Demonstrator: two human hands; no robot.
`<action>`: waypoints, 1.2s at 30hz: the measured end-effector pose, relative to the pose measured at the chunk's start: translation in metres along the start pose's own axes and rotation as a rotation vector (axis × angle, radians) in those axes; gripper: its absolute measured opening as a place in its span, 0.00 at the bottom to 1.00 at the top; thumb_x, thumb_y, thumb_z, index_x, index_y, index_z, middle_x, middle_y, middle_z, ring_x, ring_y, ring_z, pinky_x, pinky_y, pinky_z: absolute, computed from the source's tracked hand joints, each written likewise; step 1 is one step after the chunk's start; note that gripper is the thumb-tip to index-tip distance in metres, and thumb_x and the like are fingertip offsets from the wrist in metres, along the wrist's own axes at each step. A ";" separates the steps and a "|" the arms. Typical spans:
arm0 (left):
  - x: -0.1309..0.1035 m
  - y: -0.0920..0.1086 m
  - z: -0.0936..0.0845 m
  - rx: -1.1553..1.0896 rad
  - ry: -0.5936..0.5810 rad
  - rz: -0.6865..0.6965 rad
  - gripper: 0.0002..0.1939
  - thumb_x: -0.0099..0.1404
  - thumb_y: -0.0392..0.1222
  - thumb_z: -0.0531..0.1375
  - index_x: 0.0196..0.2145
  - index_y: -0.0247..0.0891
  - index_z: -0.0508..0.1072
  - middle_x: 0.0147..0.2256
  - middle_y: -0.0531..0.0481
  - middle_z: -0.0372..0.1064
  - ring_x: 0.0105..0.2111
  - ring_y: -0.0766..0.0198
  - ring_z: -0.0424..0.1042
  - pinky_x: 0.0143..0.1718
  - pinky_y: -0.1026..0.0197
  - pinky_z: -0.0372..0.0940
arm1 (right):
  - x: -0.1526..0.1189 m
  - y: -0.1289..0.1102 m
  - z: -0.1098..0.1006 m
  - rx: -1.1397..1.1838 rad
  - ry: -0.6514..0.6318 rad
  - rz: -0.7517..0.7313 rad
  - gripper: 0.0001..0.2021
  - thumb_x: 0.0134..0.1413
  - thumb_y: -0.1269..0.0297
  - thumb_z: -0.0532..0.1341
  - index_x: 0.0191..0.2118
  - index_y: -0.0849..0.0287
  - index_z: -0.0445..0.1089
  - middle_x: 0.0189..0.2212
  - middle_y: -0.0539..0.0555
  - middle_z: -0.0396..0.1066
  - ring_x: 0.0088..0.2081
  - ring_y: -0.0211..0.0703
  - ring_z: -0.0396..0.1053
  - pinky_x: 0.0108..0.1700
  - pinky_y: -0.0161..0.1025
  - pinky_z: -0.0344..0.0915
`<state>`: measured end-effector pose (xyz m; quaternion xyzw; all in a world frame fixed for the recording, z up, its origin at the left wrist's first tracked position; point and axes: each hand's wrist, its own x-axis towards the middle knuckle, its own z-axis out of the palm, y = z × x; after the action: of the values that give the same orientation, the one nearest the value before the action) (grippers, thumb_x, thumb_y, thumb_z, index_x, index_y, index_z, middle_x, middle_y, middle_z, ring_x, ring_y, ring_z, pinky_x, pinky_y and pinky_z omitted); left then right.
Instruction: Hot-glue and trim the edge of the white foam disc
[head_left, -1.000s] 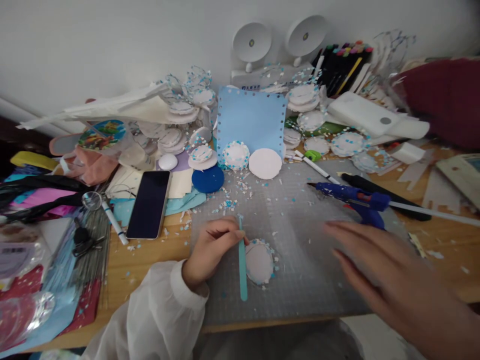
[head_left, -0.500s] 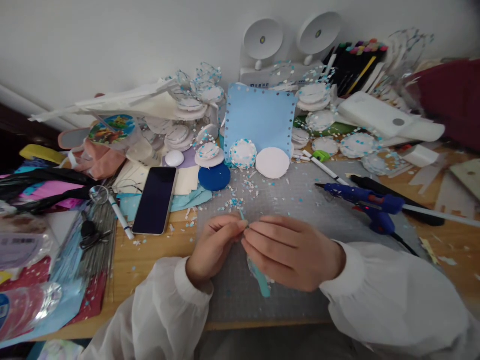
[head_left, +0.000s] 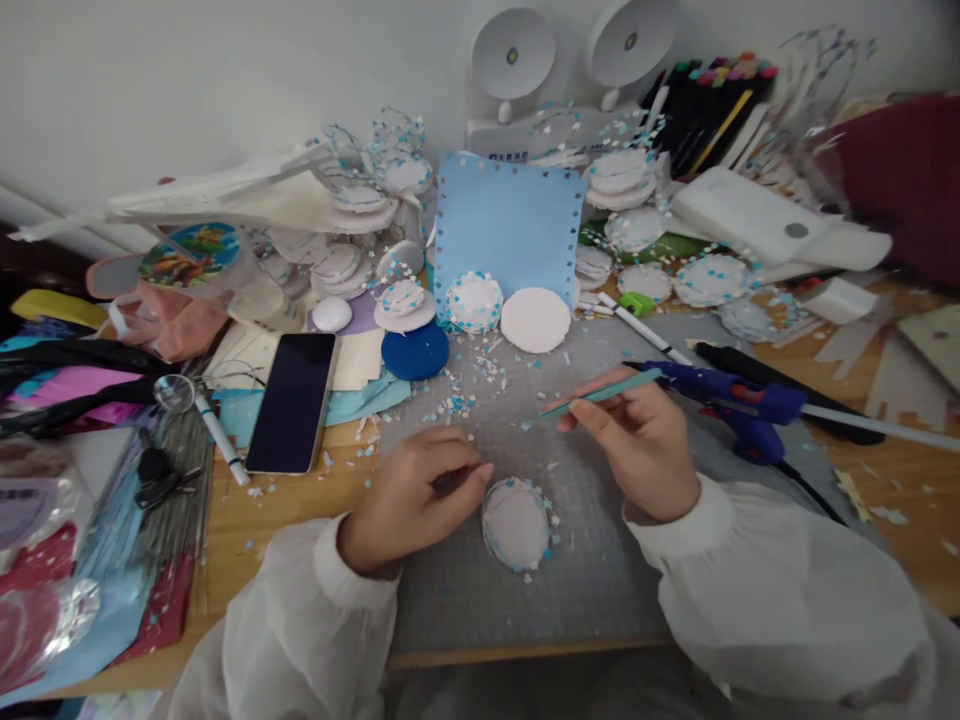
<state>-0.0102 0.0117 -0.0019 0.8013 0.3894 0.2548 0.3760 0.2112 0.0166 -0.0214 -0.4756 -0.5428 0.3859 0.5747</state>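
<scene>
Teal tweezers (head_left: 615,388) are held between the thumb and fingers of my right hand (head_left: 645,435), their tip pointing left over the grey mat (head_left: 600,600). My left hand (head_left: 420,490) is beside a white round piece (head_left: 517,525) edged with blue and white bits. Its thumb and index finger come close together, and whether something tiny is between them is too small to tell. Small blue and white bits (head_left: 459,403) lie scattered on the mat beyond my hands.
A blue glue gun (head_left: 750,390) lies at the right. To the left are a phone (head_left: 292,402) and a capped pen (head_left: 221,440). Behind the mat stand a blue card (head_left: 510,225), a plain white disc (head_left: 535,320) and a dark blue disc (head_left: 415,350).
My hands have moved apart. The tweezers now point left in my right hand, raised toward the glue gun. The round piece on the mat has come into view.
</scene>
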 end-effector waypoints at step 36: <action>0.002 0.001 0.004 -0.339 -0.180 -0.165 0.07 0.62 0.35 0.58 0.28 0.31 0.73 0.25 0.51 0.62 0.25 0.70 0.61 0.24 0.67 0.55 | -0.007 -0.012 0.004 0.175 -0.324 0.332 0.07 0.52 0.63 0.64 0.33 0.58 0.66 0.25 0.50 0.70 0.24 0.34 0.66 0.27 0.33 0.65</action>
<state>-0.0061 0.0118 -0.0033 0.7114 0.3700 0.2126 0.5583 0.2054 0.0071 -0.0123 -0.4385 -0.5069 0.5919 0.4477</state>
